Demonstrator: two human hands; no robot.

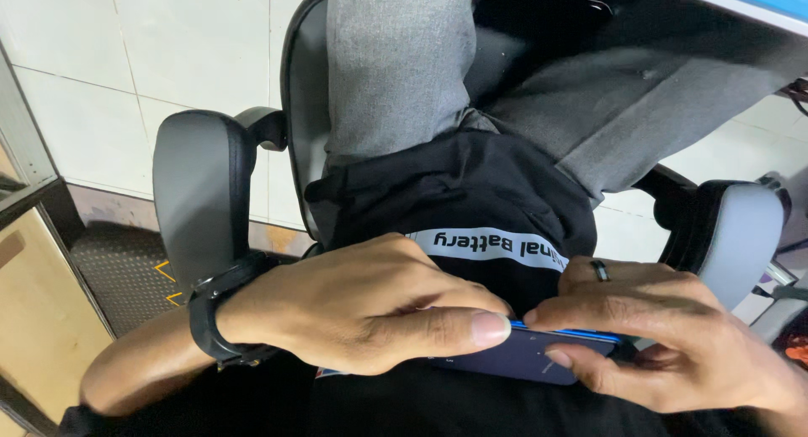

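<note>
Item: dark blue-edged phone point(530, 353) — we hold it flat over our lap, low in view. Left hand point(362, 307) pinches its near edge; right hand point(665, 336), ringed, grips the other end — hands close together. Black armrest point(202, 193) alongside.

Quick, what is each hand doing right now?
Left hand: closed on the phone, thumb along its top edge.
Right hand: closed on the same phone, gripping its other end.

head cam | steeply down | close on lap, office chair point(206, 193)
</note>
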